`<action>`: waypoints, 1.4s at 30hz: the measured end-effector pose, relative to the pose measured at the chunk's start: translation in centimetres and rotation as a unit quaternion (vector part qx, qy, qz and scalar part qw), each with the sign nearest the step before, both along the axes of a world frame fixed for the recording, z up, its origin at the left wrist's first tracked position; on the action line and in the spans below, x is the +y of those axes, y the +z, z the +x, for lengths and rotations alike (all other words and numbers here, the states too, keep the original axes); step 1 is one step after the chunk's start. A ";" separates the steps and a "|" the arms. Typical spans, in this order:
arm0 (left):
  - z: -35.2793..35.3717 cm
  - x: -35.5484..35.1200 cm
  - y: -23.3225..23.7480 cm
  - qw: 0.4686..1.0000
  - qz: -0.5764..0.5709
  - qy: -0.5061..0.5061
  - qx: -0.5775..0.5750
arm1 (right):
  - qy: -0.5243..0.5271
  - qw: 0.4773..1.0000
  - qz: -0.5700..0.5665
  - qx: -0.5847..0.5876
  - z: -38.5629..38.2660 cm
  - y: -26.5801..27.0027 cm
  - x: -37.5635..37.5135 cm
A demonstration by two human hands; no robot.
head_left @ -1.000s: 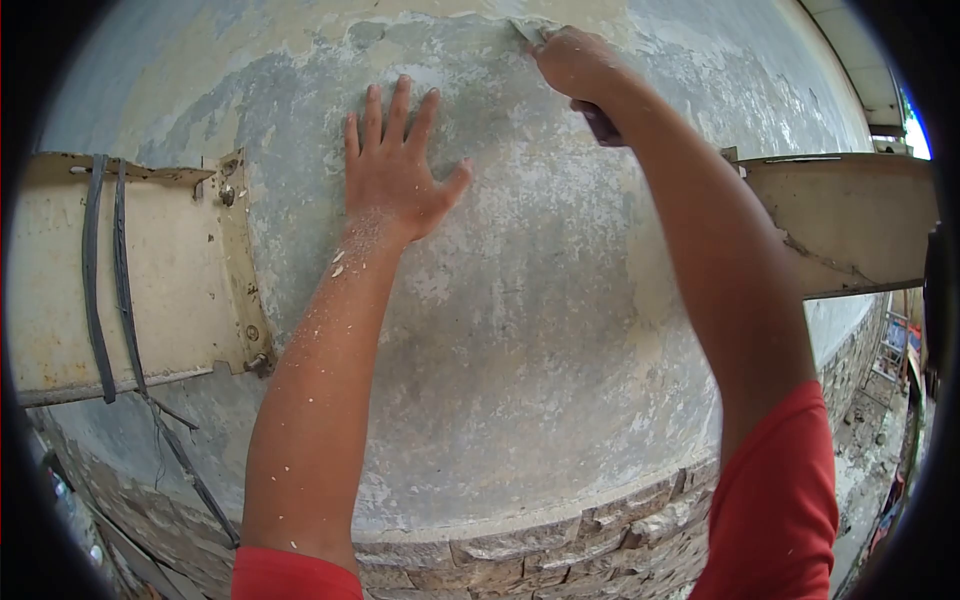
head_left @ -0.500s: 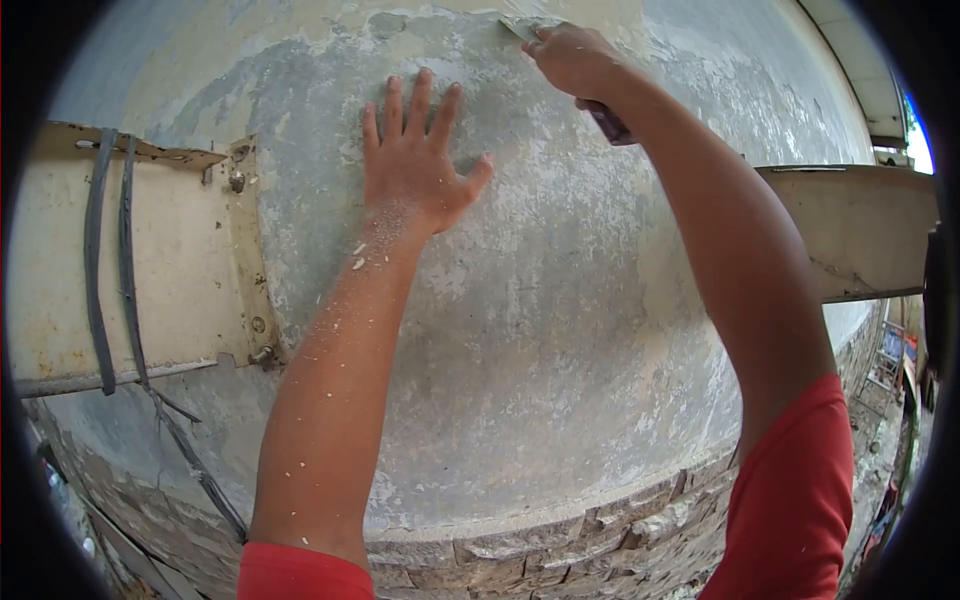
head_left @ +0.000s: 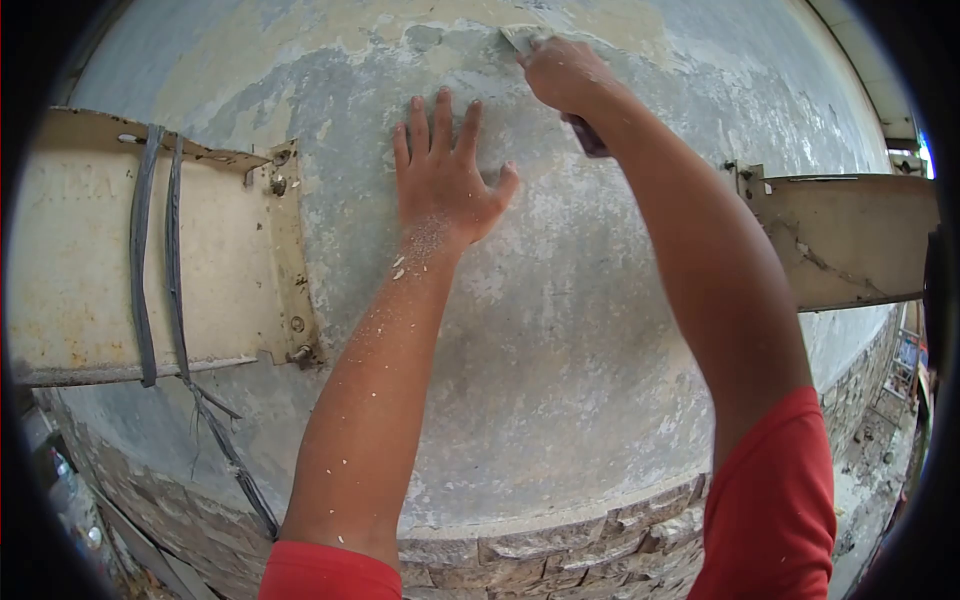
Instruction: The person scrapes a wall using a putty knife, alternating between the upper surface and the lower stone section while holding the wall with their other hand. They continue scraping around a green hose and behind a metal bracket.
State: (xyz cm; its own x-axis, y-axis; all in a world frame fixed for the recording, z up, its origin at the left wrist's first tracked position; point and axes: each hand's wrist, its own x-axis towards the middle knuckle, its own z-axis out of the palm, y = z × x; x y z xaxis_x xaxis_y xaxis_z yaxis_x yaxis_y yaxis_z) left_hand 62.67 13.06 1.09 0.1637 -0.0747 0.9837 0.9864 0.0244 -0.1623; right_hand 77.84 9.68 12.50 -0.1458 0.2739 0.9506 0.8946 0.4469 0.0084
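My left hand (head_left: 440,190) lies flat on the wall (head_left: 540,330) with its fingers spread, holding nothing. Pale flakes and dust cling to that wrist and forearm. Higher and to the right, my right hand (head_left: 570,78) is closed round a scraper (head_left: 590,138), whose dark handle end sticks out below the palm. Its thin metal blade meets the wall at the ragged edge of the cream paint (head_left: 620,22). Below that edge the surface is grey and patchy, with whitish remnants. My fingers hide most of the scraper's grip.
A cream metal beam (head_left: 90,260) is bolted to the wall at left, with dark straps (head_left: 172,250) looped over it and hanging down. Another beam (head_left: 850,240) juts out at right. Rough stonework (head_left: 560,560) runs along the bottom.
The view has shifted, so the left hand and left beam appear further right and more of the right beam's bracket shows. The scraper blade stays near the paint edge; the left hand remains flat.
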 end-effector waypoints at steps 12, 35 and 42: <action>-0.2 0.6 -0.5 0.997 0.034 -0.032 -0.061 | -0.043 0.995 0.006 -0.089 -2.2 -1.7 -0.3; -6.9 -0.9 -2.0 0.999 0.011 -0.007 -0.048 | 0.003 0.993 0.009 -0.116 -11.1 0.5 -2.6; -7.0 -0.9 -2.7 0.997 0.014 -0.030 -0.070 | 0.006 0.987 0.087 -0.138 -14.6 1.0 -1.9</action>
